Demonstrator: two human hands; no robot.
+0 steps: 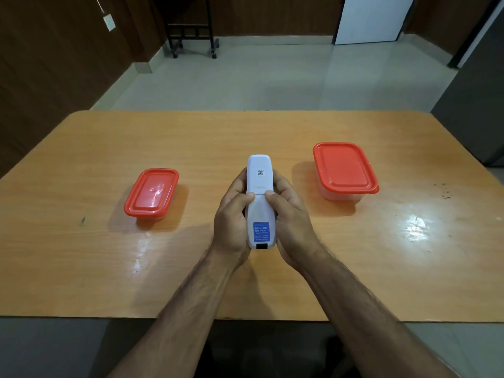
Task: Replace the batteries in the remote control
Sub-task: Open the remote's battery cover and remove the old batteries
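Observation:
A white remote control (259, 203) is held back side up above the middle of the table, its blue label toward me. My left hand (234, 216) grips its left side and my right hand (289, 217) grips its right side. Both thumbs rest on the seam of the battery cover near the remote's middle. The cover looks shut and no batteries are visible.
A small clear container with a red lid (151, 192) stands to the left of my hands. A larger red-lidded container (344, 168) stands to the right. The orange wooden table (409, 255) extends around them, with its near edge close to my forearms.

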